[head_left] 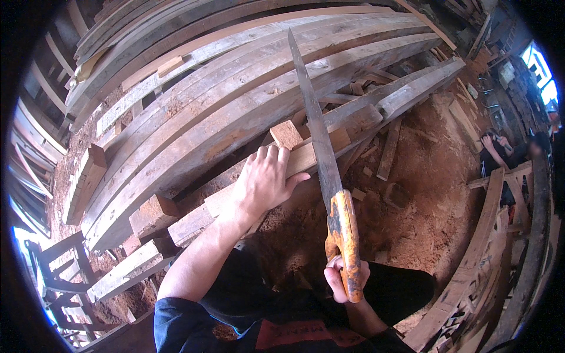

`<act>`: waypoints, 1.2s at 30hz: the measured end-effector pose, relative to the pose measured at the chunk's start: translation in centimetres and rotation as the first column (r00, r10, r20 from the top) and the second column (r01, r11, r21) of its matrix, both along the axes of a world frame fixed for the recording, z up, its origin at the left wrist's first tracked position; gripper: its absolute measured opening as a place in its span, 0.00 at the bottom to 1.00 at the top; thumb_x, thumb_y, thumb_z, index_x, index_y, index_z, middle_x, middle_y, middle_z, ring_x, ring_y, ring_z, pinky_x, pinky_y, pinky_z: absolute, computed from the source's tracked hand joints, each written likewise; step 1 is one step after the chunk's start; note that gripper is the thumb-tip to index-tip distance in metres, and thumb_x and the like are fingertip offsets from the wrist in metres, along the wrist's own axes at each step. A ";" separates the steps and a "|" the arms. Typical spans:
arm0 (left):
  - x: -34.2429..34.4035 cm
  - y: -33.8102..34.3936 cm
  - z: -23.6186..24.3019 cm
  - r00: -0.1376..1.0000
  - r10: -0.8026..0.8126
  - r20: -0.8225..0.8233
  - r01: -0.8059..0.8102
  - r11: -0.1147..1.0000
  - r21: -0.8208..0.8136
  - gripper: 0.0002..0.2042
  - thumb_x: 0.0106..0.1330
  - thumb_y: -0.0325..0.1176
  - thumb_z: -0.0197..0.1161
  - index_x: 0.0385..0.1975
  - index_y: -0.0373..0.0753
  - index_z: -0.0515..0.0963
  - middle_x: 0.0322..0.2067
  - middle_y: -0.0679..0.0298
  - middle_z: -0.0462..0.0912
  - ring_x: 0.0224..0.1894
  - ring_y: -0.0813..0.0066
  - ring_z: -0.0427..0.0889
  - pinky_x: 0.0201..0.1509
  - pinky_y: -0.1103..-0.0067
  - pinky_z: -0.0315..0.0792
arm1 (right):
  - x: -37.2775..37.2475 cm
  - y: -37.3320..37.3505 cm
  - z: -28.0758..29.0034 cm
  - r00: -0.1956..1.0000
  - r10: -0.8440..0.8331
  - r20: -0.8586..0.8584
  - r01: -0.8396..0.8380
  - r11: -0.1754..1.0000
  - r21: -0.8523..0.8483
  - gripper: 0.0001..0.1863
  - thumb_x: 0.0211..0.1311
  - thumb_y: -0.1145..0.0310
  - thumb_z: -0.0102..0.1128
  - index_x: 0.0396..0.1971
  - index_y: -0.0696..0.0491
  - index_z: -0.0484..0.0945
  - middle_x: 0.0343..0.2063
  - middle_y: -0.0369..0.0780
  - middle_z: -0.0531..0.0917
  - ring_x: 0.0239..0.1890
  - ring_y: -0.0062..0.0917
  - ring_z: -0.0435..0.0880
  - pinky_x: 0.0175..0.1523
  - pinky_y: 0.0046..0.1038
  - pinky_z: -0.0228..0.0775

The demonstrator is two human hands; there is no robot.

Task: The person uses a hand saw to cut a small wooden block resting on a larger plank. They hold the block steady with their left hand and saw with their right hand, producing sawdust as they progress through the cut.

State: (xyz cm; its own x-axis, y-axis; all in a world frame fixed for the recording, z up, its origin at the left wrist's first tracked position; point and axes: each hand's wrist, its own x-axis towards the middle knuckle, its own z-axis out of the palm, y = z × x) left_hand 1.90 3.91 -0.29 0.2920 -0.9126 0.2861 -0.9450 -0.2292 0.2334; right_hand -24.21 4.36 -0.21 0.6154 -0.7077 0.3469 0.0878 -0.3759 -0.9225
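My right hand (339, 279) is wrapped around the worn orange-yellow handle of a hand saw (319, 132). The long grey blade points up and away, crossing over a squared wooden beam (304, 157). Whether the teeth touch the wood I cannot tell. To the left of the blade, my left hand (260, 179) grips the top of this beam, fingers curled over its far side and thumb stretched toward the saw. Just beyond my left fingers a short wooden block (285, 135) shows its pale cut end.
Long timbers (235, 106) lie side by side across the far side and left. Wood offcuts (389, 152) are scattered on the reddish, sawdust-covered ground (432, 194). At the right stand propped planks (471, 265), with another person (494, 150) beyond them.
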 end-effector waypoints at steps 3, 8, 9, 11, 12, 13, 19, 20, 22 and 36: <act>-0.1 -0.1 0.0 1.000 -0.005 0.001 0.005 1.000 -0.031 0.31 0.61 0.58 0.61 0.44 0.29 0.71 0.34 0.50 0.76 0.39 0.53 0.78 0.42 0.64 0.74 | 0.0 0.1 -0.2 0.999 -0.018 0.040 0.018 1.000 0.017 0.09 0.55 0.79 0.64 0.19 0.56 0.72 0.14 0.34 0.74 0.15 0.16 0.71 0.21 0.20 0.60; -0.1 0.0 0.2 1.000 0.003 0.010 -0.002 1.000 -0.028 0.32 0.61 0.58 0.62 0.46 0.28 0.71 0.35 0.49 0.76 0.39 0.52 0.79 0.42 0.64 0.74 | -0.1 0.1 -0.5 0.999 -0.007 0.046 0.007 1.000 0.002 0.10 0.54 0.80 0.63 0.19 0.56 0.72 0.14 0.35 0.74 0.15 0.16 0.70 0.21 0.19 0.60; -0.1 0.0 0.2 1.000 0.005 0.010 -0.004 1.000 -0.023 0.33 0.61 0.58 0.62 0.46 0.28 0.71 0.35 0.49 0.77 0.39 0.52 0.79 0.42 0.64 0.74 | -0.1 0.0 -0.6 0.999 0.007 0.036 -0.007 1.000 -0.003 0.10 0.54 0.81 0.63 0.19 0.56 0.72 0.14 0.35 0.73 0.15 0.16 0.70 0.21 0.19 0.60; -0.1 0.0 0.1 1.000 -0.001 0.008 0.001 1.000 -0.018 0.33 0.61 0.58 0.62 0.47 0.28 0.71 0.35 0.48 0.77 0.39 0.52 0.79 0.42 0.64 0.74 | -0.1 0.0 -0.5 0.999 0.008 0.042 -0.008 1.000 -0.003 0.10 0.54 0.81 0.63 0.19 0.56 0.71 0.14 0.35 0.73 0.15 0.16 0.70 0.21 0.19 0.59; -0.1 0.0 0.1 1.000 -0.003 0.006 0.003 1.000 -0.015 0.33 0.61 0.59 0.61 0.47 0.28 0.71 0.36 0.48 0.77 0.39 0.52 0.79 0.42 0.64 0.74 | 0.0 0.0 -0.5 0.999 0.009 0.046 -0.009 1.000 -0.003 0.10 0.53 0.82 0.63 0.19 0.56 0.71 0.14 0.35 0.73 0.15 0.16 0.70 0.21 0.19 0.59; 0.0 0.0 0.1 1.000 -0.001 0.008 0.001 1.000 -0.015 0.33 0.61 0.59 0.61 0.47 0.28 0.71 0.36 0.48 0.77 0.39 0.52 0.79 0.42 0.64 0.74 | 0.0 0.0 -0.5 0.999 0.007 0.052 -0.006 1.000 -0.007 0.10 0.53 0.82 0.63 0.19 0.56 0.71 0.14 0.34 0.73 0.15 0.16 0.70 0.21 0.19 0.59; -0.1 0.0 0.1 1.000 0.001 0.019 -0.001 1.000 -0.004 0.33 0.62 0.60 0.59 0.46 0.28 0.71 0.36 0.49 0.76 0.40 0.52 0.79 0.43 0.64 0.74 | 0.2 0.1 -0.5 0.998 -0.008 0.063 0.008 1.000 -0.003 0.11 0.53 0.81 0.63 0.17 0.55 0.70 0.14 0.34 0.73 0.15 0.15 0.70 0.21 0.19 0.60; -0.1 0.0 0.1 1.000 -0.001 0.017 0.001 1.000 -0.002 0.33 0.62 0.60 0.58 0.46 0.28 0.71 0.35 0.49 0.76 0.40 0.52 0.78 0.43 0.64 0.74 | 0.1 0.1 -0.4 0.999 -0.008 0.051 0.008 1.000 -0.009 0.12 0.53 0.81 0.63 0.17 0.55 0.70 0.14 0.34 0.74 0.15 0.15 0.70 0.21 0.19 0.60; -0.1 0.0 0.1 1.000 -0.003 0.017 0.003 1.000 -0.001 0.33 0.63 0.60 0.58 0.46 0.29 0.71 0.35 0.49 0.76 0.40 0.52 0.78 0.43 0.64 0.74 | 0.2 0.1 -0.4 0.998 -0.010 0.054 0.010 1.000 -0.009 0.12 0.53 0.81 0.63 0.17 0.55 0.71 0.14 0.34 0.74 0.15 0.15 0.70 0.21 0.19 0.60; 0.1 0.1 0.0 1.000 -0.012 0.013 0.012 1.000 -0.027 0.32 0.63 0.59 0.59 0.46 0.29 0.70 0.35 0.49 0.76 0.38 0.53 0.78 0.41 0.64 0.74 | 0.4 0.2 -0.3 0.999 -0.019 0.043 0.021 0.999 -0.035 0.12 0.54 0.78 0.64 0.16 0.55 0.71 0.13 0.35 0.74 0.14 0.17 0.71 0.21 0.20 0.61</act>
State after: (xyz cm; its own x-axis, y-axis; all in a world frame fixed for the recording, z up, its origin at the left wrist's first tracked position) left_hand 1.97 4.03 -0.33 0.2770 -0.9078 0.3148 -0.9506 -0.2112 0.2274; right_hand -23.82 4.61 -0.56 0.5853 -0.7065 0.3979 0.1191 -0.4105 -0.9040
